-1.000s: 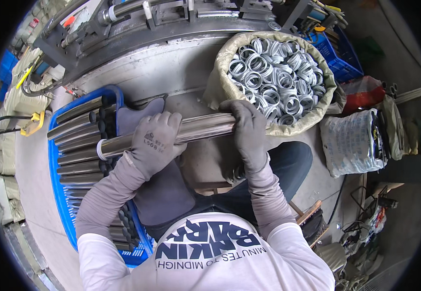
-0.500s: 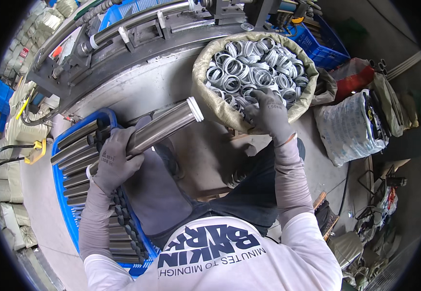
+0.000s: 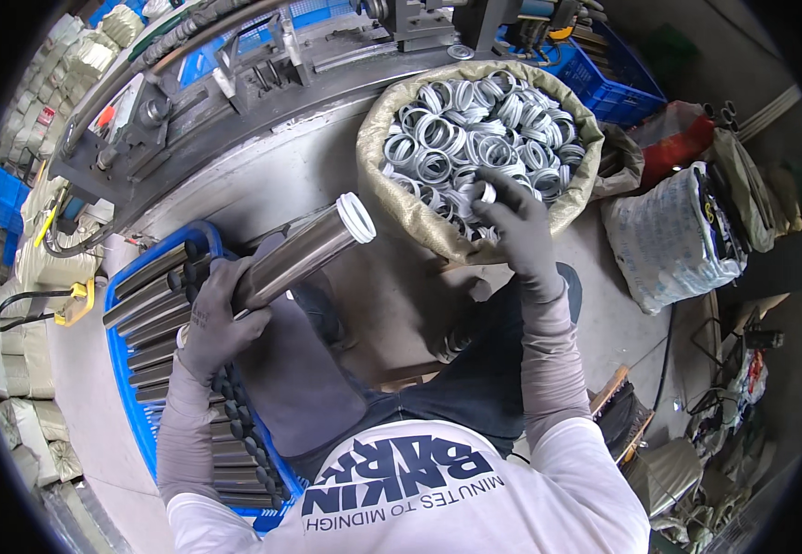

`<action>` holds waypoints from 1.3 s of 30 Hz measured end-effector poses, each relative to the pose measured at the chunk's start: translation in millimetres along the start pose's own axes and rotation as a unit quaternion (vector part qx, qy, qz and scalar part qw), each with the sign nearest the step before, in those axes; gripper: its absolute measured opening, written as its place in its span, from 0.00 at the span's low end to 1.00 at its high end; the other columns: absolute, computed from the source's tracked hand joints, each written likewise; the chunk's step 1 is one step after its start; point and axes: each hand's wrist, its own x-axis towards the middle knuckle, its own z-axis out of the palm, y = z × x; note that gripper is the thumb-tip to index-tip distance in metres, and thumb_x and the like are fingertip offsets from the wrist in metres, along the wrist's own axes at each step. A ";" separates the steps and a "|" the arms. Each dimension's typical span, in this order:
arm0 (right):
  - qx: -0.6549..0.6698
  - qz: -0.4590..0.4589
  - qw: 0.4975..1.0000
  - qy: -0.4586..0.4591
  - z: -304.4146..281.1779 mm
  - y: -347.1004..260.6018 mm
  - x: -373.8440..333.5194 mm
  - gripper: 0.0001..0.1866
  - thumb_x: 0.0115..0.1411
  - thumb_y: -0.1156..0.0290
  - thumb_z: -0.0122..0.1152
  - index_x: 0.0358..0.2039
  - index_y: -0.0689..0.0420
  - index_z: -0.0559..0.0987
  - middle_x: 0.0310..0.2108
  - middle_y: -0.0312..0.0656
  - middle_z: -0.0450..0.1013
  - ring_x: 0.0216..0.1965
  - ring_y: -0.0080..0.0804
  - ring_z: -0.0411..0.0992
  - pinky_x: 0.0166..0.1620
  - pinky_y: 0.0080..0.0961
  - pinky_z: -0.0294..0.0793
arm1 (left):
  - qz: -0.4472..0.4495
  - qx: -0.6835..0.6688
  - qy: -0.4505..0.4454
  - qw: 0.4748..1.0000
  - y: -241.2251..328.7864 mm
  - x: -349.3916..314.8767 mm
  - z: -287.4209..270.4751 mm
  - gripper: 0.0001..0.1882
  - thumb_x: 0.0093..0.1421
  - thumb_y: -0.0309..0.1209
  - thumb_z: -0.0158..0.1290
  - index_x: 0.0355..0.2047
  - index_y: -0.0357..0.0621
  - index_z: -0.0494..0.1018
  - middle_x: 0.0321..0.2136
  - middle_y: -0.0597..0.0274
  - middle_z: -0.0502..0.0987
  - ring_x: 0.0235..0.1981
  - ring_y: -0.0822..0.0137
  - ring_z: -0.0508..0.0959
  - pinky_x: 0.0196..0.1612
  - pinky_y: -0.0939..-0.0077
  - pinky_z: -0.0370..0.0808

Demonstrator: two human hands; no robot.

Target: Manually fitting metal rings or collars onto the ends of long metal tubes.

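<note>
My left hand (image 3: 221,319), in a grey glove, is closed around a shiny metal tube (image 3: 299,258). A white plastic ring (image 3: 355,218) sits on the tube's far right end, and a bit of white shows at its other end, beside my wrist. Over the near rim of a woven sack (image 3: 401,217), my gloved right hand (image 3: 523,226) pinches another white ring (image 3: 487,193) between thumb and fingers. Loose white and grey rings (image 3: 493,148) fill the sack. Left of my legs, a blue basket (image 3: 124,355) holds rows of metal tubes (image 3: 156,314).
A long metal machine (image 3: 235,102) runs across the far side. To the right of the sack stand a blue crate (image 3: 618,92) and a white bag (image 3: 669,240). A yellow-handled tool (image 3: 78,303) lies at the left, near stacked wrapped bundles (image 3: 27,360).
My right hand has risen slightly from the rings, with one now visible in its fingers. The tube in my left hand has dipped nearer. A tube has gone from the machine's supports.
</note>
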 end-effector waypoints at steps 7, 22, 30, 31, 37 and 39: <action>0.552 0.036 0.829 -0.087 7.6 -16.0 7.9 0.30 0.69 0.62 0.60 0.67 0.67 0.73 0.60 0.51 0.77 0.51 0.38 0.80 0.57 0.30 0.80 | 0.049 0.067 0.025 0.996 5.0 20.4 2.9 0.34 0.50 0.29 0.64 0.59 0.37 0.73 0.46 0.44 0.78 0.50 0.42 0.78 0.54 0.52 0.74; 0.469 0.018 0.881 -0.062 27.3 27.5 10.8 0.28 0.68 0.63 0.65 0.63 0.66 0.73 0.55 0.51 0.78 0.55 0.45 0.80 0.57 0.44 0.84 | 0.024 0.439 0.210 0.873 -15.1 273.9 -58.2 0.27 0.61 0.33 0.62 0.60 0.45 0.72 0.56 0.50 0.78 0.59 0.49 0.78 0.63 0.51 0.74; 0.662 0.110 0.741 -0.037 19.9 17.6 24.8 0.31 0.79 0.48 0.46 0.71 0.56 0.69 0.50 0.57 0.81 0.42 0.43 0.83 0.40 0.34 0.88 | 0.066 0.397 0.216 0.890 -109.6 369.3 -85.4 0.33 0.59 0.31 0.62 0.66 0.42 0.70 0.61 0.45 0.76 0.63 0.48 0.77 0.65 0.54 0.73; 0.672 0.108 0.731 -0.045 14.9 21.4 24.1 0.29 0.80 0.49 0.46 0.70 0.57 0.70 0.51 0.58 0.80 0.42 0.45 0.83 0.39 0.35 0.85 | 0.047 0.395 0.196 0.896 -111.8 377.1 -80.8 0.35 0.59 0.31 0.62 0.67 0.43 0.68 0.62 0.45 0.75 0.63 0.48 0.76 0.66 0.54 0.73; 0.648 0.096 0.754 -0.044 13.6 26.4 16.0 0.30 0.77 0.44 0.50 0.65 0.57 0.72 0.48 0.54 0.80 0.41 0.44 0.82 0.41 0.34 0.84 | 0.019 0.435 0.126 0.891 -141.4 388.8 -68.5 0.39 0.62 0.34 0.62 0.71 0.45 0.61 0.65 0.47 0.72 0.66 0.46 0.73 0.68 0.53 0.70; 0.590 0.080 0.804 0.010 22.9 20.7 12.9 0.29 0.75 0.44 0.54 0.59 0.58 0.75 0.48 0.51 0.80 0.42 0.45 0.81 0.42 0.34 0.84 | 0.114 0.474 0.209 0.848 -143.8 375.5 -72.7 0.35 0.62 0.34 0.61 0.68 0.42 0.64 0.65 0.46 0.71 0.65 0.46 0.74 0.68 0.52 0.70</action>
